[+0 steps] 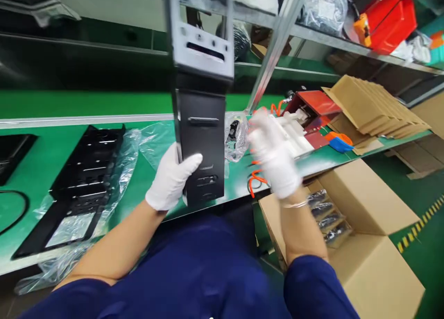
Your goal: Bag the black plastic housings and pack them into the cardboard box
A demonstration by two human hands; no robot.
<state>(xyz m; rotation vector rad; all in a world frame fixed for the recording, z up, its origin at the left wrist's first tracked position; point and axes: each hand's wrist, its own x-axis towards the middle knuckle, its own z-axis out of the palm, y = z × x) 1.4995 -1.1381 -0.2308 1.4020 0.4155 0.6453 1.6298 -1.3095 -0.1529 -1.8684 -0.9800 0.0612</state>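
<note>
In a white glove, my left hand [172,178] grips the lower left edge of a long black metal bracket [202,145], its thumb lying across the front face. The bracket stands upright in front of me, with slots, small holes and a window-like opening at its top. My right hand [272,147], also gloved, is smeared by motion to the right of the bracket, so its fingers cannot be made out. Beside it on the bench lies a clear plastic bag [237,136] with black parts inside. A similar black bracket [88,171] lies on plastic film at the left.
An open cardboard box [369,194] holding several bagged parts stands below the green bench [157,143] at right. Beyond my right hand are a red box [317,103], white pieces [291,136], a blue-orange tray [339,142] and cardboard dividers [376,103]. A metal shelf post [274,50] rises behind.
</note>
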